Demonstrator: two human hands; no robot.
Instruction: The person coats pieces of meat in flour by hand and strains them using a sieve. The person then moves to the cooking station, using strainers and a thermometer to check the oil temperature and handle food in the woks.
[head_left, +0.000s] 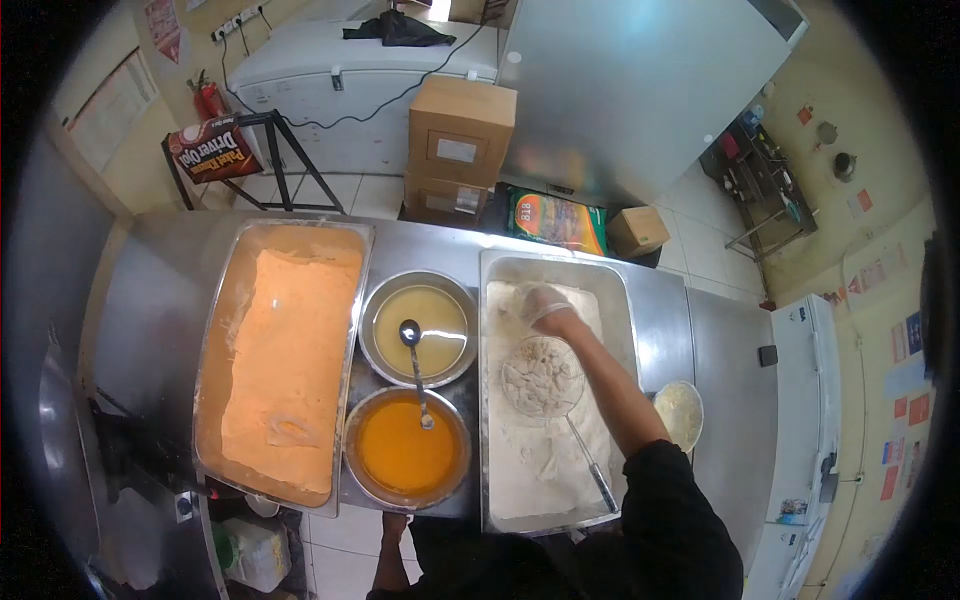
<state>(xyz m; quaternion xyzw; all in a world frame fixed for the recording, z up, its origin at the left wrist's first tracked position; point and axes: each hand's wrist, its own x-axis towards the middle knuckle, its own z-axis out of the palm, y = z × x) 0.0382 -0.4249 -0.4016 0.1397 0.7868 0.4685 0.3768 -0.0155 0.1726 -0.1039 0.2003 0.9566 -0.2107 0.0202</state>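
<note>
Apparently laid within easy reach, strainer [592, 465] sat in powder [525, 475] just bodyward of right hand's [546, 306] fingers; those blurred, couldn't tell grip. Left hand [396, 522] by table [662, 318], fingers indistinct.

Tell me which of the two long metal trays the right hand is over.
The whitish-powder tray, on the picture's right: the right hand is over it, while no hand is over the orange-filled tray at left.
</note>
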